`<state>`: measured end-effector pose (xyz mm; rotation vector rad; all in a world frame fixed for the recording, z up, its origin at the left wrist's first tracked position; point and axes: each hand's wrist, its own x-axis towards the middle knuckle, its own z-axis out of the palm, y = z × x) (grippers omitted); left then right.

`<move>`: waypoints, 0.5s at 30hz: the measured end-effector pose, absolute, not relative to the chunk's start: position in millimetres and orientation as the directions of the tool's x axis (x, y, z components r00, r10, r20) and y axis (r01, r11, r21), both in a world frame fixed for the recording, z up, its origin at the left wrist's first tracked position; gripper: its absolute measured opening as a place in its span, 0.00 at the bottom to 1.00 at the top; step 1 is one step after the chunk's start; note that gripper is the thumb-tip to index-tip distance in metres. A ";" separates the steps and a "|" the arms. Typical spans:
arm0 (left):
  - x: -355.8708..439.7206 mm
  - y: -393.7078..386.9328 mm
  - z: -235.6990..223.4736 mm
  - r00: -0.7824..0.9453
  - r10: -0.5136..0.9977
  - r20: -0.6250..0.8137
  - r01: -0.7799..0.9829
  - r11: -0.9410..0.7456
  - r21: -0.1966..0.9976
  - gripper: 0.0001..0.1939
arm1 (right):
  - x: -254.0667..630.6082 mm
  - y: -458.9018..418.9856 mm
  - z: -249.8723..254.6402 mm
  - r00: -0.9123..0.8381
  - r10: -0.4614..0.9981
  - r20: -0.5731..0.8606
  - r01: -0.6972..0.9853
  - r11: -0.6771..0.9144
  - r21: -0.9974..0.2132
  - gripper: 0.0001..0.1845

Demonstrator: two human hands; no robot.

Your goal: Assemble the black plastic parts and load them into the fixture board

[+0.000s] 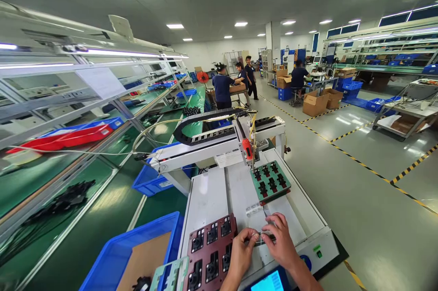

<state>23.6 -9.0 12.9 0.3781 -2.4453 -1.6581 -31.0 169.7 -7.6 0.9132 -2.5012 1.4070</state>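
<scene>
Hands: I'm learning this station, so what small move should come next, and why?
Probably finish the fingertip work before reaching for the maroon fixture: left hand and right hand nearly meet at the fingertips; anything between is too small to tell.

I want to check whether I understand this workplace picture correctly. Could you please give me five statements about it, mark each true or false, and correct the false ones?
1. The left hand and the right hand are close together. True.
2. The reddish-brown plate lies to the right of the right hand. False: it lies on the other side, beside the left hand.
3. The green plate lies farther away than the reddish-brown plate. True.
4. The right hand touches the red tool. False: the tool is apart, beyond both hands.
5. The screen at the bottom edge is lit blue. True.
</scene>
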 end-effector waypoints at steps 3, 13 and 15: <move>22.0 -11.4 12.7 -0.951 -0.309 -0.019 -0.133 0.352 0.927 0.28 | -37.2 165.6 -6.1 -0.784 -0.461 0.415 -0.596 0.375 -0.710 0.06; 18.3 -20.0 7.2 -0.968 -0.247 -0.031 -0.136 0.420 0.897 0.25 | -29.0 164.6 11.9 -0.743 -0.511 0.433 -0.648 0.384 -0.658 0.07; 15.0 -26.4 7.2 -0.967 -0.250 -0.042 -0.154 0.451 0.879 0.21 | -32.2 171.8 4.3 -0.757 -0.499 0.421 -0.620 0.346 -0.704 0.06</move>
